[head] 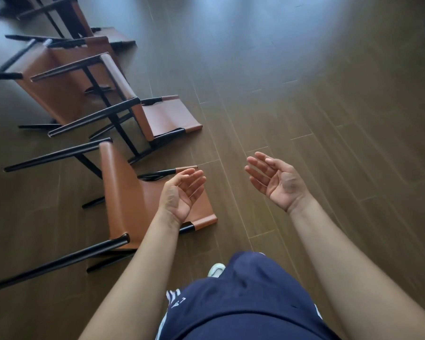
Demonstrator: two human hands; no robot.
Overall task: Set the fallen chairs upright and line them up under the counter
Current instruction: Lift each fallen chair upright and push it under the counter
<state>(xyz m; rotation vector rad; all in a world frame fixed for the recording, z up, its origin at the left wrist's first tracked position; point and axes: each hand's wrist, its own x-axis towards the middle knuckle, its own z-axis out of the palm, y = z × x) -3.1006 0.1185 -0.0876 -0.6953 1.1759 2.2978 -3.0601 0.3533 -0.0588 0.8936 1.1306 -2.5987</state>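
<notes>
Several brown leather chairs with black frames lie tipped over on the wooden floor, in a row running up the left side. The nearest chair [130, 192] lies on its back, legs pointing left. A second chair [162, 119] lies beyond it, and a third [59, 77] further back left. My left hand [179, 192] hovers palm up above the nearest chair's backrest, fingers loosely curled, holding nothing. My right hand [277, 182] is held palm up over bare floor to the right, fingers relaxed and empty. No counter is in view.
Dark wood plank floor [304, 94] stretches across the right and far side. Another chair frame [59, 13] shows at the top left. My dark blue shorts [243, 298] and a light shoe [216, 269] are at the bottom.
</notes>
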